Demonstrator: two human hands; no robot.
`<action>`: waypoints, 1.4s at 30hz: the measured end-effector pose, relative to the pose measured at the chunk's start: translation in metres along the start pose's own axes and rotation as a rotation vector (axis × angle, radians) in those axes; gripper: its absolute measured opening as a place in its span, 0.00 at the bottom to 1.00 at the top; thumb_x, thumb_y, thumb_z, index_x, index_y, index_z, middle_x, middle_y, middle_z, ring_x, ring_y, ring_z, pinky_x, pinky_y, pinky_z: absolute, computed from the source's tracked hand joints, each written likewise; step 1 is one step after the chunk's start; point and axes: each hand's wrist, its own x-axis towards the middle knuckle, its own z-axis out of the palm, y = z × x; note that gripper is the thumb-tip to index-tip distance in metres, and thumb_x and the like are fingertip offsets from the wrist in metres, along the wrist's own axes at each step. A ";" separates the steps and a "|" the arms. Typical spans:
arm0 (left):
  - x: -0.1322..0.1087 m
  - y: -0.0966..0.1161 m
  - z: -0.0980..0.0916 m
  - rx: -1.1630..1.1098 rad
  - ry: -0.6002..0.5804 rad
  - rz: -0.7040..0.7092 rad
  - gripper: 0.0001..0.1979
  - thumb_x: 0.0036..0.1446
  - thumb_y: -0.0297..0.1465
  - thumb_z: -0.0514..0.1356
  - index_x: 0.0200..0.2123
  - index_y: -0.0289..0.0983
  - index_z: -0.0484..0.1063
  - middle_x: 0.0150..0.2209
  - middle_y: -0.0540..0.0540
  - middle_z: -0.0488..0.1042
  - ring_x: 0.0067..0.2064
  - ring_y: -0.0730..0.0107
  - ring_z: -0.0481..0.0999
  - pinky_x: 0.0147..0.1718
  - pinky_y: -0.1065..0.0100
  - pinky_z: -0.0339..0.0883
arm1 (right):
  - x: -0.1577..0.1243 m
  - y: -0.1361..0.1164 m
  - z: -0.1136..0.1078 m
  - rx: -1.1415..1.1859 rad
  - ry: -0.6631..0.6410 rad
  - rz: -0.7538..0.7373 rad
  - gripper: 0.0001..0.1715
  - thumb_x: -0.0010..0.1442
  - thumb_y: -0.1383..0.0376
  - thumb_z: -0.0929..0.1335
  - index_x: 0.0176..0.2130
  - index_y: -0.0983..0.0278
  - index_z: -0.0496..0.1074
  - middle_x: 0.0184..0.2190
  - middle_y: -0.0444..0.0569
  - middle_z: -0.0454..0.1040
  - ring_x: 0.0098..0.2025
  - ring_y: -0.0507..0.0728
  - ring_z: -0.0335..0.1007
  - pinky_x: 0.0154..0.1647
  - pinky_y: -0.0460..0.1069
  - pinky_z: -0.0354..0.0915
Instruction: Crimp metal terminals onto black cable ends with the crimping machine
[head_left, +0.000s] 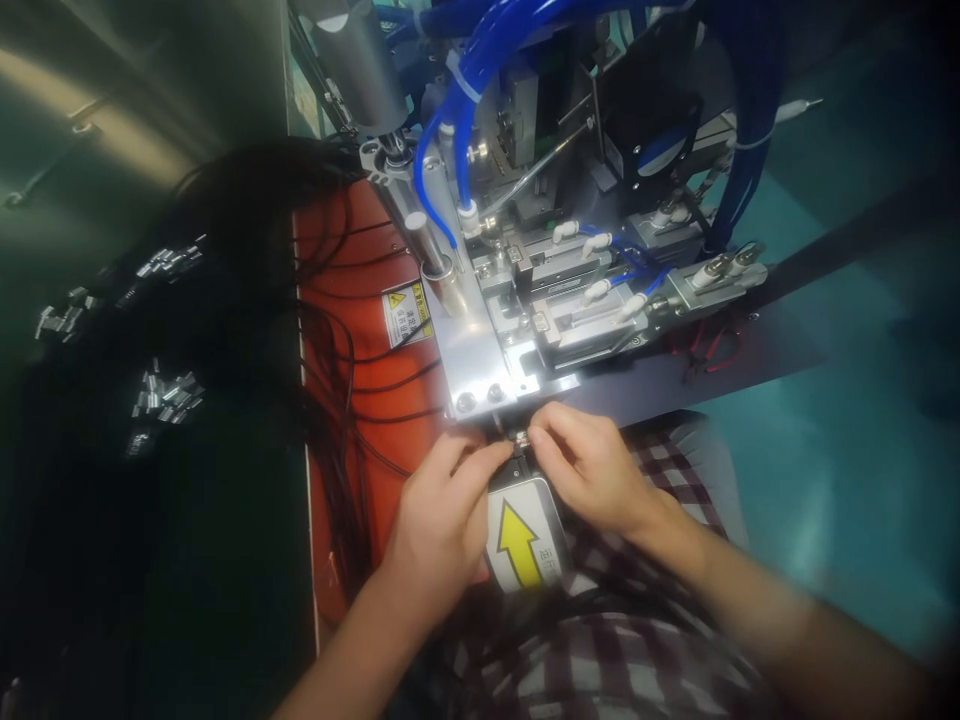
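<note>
My left hand and my right hand meet at the front edge of the machine's metal plate. Between their fingertips is a small shiny metal piece; its exact kind is too small to make out. Thumb and forefinger are pinched together on each hand, the left at the piece's left side and the right at its right side. Directly below lies a white plate with a yellow arrow. Just above the fingers, the bright metal press plate ends with two bolts.
Black cables cross the orange bench top on the left. Bundles of cable ends with shiny metal tips lie farther left. Pneumatic cylinders and thick blue tubes fill the machine behind. Red-handled pliers lie at right.
</note>
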 end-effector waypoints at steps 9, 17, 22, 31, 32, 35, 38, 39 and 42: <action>-0.002 0.003 -0.003 0.144 -0.007 -0.024 0.14 0.58 0.18 0.52 0.44 0.33 0.74 0.34 0.44 0.70 0.35 0.67 0.71 0.33 0.67 0.69 | -0.002 -0.002 0.005 0.440 -0.046 0.351 0.15 0.64 0.62 0.62 0.25 0.62 0.60 0.22 0.39 0.58 0.25 0.50 0.55 0.26 0.46 0.55; 0.002 0.005 -0.012 0.237 -0.036 0.006 0.12 0.58 0.18 0.53 0.40 0.30 0.76 0.33 0.43 0.71 0.35 0.63 0.70 0.33 0.64 0.69 | -0.005 0.006 0.000 0.391 -0.069 0.303 0.20 0.69 0.60 0.57 0.26 0.62 0.62 0.23 0.41 0.61 0.26 0.51 0.57 0.29 0.47 0.55; 0.002 0.005 -0.012 0.195 -0.030 0.012 0.13 0.60 0.18 0.52 0.40 0.30 0.76 0.32 0.43 0.70 0.34 0.66 0.70 0.30 0.67 0.69 | -0.006 0.006 0.004 0.272 -0.048 0.280 0.18 0.69 0.60 0.58 0.27 0.61 0.60 0.24 0.41 0.62 0.27 0.52 0.58 0.29 0.48 0.56; 0.001 0.004 -0.010 0.174 -0.035 -0.015 0.14 0.58 0.17 0.52 0.40 0.30 0.76 0.32 0.43 0.69 0.34 0.67 0.71 0.31 0.68 0.70 | -0.007 0.004 0.008 0.274 0.025 0.250 0.15 0.67 0.62 0.60 0.28 0.62 0.62 0.24 0.42 0.63 0.26 0.51 0.59 0.29 0.47 0.56; 0.001 0.003 -0.010 0.173 -0.032 -0.016 0.14 0.58 0.17 0.52 0.40 0.30 0.76 0.32 0.44 0.69 0.34 0.67 0.71 0.30 0.69 0.70 | -0.008 0.004 0.008 0.354 0.022 0.312 0.16 0.67 0.61 0.60 0.28 0.62 0.62 0.23 0.41 0.62 0.25 0.50 0.57 0.27 0.47 0.56; 0.000 0.002 -0.008 0.166 -0.021 -0.018 0.14 0.58 0.16 0.51 0.39 0.30 0.76 0.32 0.44 0.69 0.34 0.68 0.71 0.30 0.69 0.70 | -0.010 0.003 0.005 0.517 0.017 0.443 0.17 0.67 0.59 0.59 0.30 0.63 0.65 0.21 0.39 0.61 0.21 0.49 0.53 0.23 0.45 0.54; 0.000 0.003 -0.008 0.157 -0.021 -0.023 0.14 0.58 0.17 0.52 0.39 0.30 0.76 0.32 0.44 0.69 0.34 0.68 0.71 0.30 0.69 0.70 | -0.011 -0.001 0.002 0.541 0.014 0.460 0.15 0.66 0.59 0.61 0.31 0.63 0.67 0.23 0.40 0.64 0.22 0.48 0.55 0.23 0.45 0.55; 0.000 0.003 -0.008 0.156 -0.023 -0.024 0.14 0.58 0.17 0.52 0.39 0.30 0.76 0.32 0.44 0.69 0.34 0.68 0.71 0.30 0.69 0.70 | -0.011 -0.003 0.001 0.534 0.025 0.461 0.14 0.65 0.59 0.62 0.30 0.63 0.67 0.23 0.40 0.64 0.23 0.48 0.56 0.24 0.44 0.55; 0.000 0.004 -0.009 0.157 -0.031 -0.029 0.14 0.58 0.17 0.52 0.39 0.30 0.76 0.32 0.44 0.69 0.34 0.68 0.71 0.31 0.69 0.71 | -0.009 -0.010 0.001 0.534 0.052 0.493 0.13 0.61 0.60 0.66 0.27 0.64 0.66 0.22 0.40 0.62 0.23 0.48 0.56 0.23 0.44 0.55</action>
